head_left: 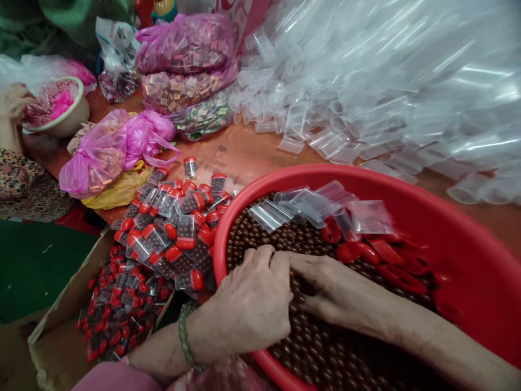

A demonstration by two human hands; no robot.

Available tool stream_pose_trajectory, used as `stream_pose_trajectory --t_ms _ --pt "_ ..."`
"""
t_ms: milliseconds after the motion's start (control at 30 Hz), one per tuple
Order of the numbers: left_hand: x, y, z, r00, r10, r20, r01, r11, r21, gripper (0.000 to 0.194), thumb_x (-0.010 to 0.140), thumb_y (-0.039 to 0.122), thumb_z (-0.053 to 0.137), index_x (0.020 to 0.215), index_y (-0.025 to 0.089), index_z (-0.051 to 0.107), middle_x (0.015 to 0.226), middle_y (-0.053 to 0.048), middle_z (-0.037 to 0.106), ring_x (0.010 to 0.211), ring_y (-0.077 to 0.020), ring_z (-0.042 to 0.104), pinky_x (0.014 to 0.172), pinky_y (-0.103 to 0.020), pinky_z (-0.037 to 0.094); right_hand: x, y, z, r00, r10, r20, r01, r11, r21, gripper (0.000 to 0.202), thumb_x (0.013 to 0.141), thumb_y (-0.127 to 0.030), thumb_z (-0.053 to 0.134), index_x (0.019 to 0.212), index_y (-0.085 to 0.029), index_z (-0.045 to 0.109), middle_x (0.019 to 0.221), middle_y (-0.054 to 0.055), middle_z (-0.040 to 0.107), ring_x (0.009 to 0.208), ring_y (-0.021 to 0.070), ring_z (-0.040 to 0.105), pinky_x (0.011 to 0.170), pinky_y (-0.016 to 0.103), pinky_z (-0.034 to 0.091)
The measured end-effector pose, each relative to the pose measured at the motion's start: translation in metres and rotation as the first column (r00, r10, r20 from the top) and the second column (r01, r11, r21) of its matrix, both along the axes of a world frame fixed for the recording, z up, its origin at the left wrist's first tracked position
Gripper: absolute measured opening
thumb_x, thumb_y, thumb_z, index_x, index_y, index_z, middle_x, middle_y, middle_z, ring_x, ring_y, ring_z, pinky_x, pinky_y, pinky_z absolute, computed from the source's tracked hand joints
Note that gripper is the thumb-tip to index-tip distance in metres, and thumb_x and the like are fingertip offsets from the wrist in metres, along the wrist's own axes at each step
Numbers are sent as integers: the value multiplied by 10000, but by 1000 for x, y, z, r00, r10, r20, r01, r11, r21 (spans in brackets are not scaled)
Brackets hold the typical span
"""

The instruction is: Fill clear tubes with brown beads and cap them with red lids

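From here, bare left hand (255,298) shows its back; can't tell what grip holds, if anything. Fingertips of bare right hand (337,288) lost behind left. Large red plastic tub (484,266) cut off right and bottom. Clear plastic tubes (391,81) blurred, heap cut off top right. Co-worker's bare hand (14,103) cut by left edge. Pieces in translucent pink bag (187,43) too small to tell.

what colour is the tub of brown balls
The tub is red, best seen in the head view.
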State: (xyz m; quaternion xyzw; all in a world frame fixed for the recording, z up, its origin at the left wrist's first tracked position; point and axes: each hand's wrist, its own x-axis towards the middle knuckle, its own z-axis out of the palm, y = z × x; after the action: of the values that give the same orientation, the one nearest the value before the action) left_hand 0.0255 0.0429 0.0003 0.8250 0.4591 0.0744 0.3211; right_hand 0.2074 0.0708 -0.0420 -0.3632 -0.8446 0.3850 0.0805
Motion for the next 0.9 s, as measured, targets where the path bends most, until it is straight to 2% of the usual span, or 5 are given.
stream_pose_trajectory --t_ms 167,333,600,767,900 --pt "-6 2 -4 951 96 294 -95 995 -19 460 929 362 524 1318 129 446 1373 -158 515 1304 -265 453 1124 -461 388 3 2 23 972 -136 -193 101 978 -181 242 798 -219 645 1035 -176 663 974 68 725 901 219 681 809 327 545" --pt "-14 6 -1 903 132 408 -43 975 -219 584 915 346 545 1418 105 373 1459 -171 460 1360 -257 422 1155 -459 336 7 0 42 924 -241 -297 172 956 -240 367 838 -461 655 1088 -192 667 1035 54 716 992 204 669 894 324 526" --pt "-13 18 7 791 230 568 175 804 -569 511 833 252 674 1322 190 537 1197 -54 667 993 -187 646 896 -293 504 14 -12 52 903 -189 -385 144 979 -143 426 811 -533 637 1077 -204 692 1074 70 695 966 167 662 836 285 537" --pt "-9 16 8 813 122 569 168 887 -430 445 800 208 707 1235 158 626 1126 -56 696 1025 -200 625 961 -286 439 17 -20 61 897 -202 -393 154 976 -152 324 882 -463 590 1041 -205 706 939 39 695 865 134 658 764 241 526" --pt "-8 12 6 836 75 544 103 952 -289 155 837 185 644 962 117 706 931 -62 693 863 -174 615 805 -250 454 16 -28 64 873 -288 -394 269 958 -104 343 893 -434 596 1133 -201 670 854 21 692 739 119 641 671 214 514"
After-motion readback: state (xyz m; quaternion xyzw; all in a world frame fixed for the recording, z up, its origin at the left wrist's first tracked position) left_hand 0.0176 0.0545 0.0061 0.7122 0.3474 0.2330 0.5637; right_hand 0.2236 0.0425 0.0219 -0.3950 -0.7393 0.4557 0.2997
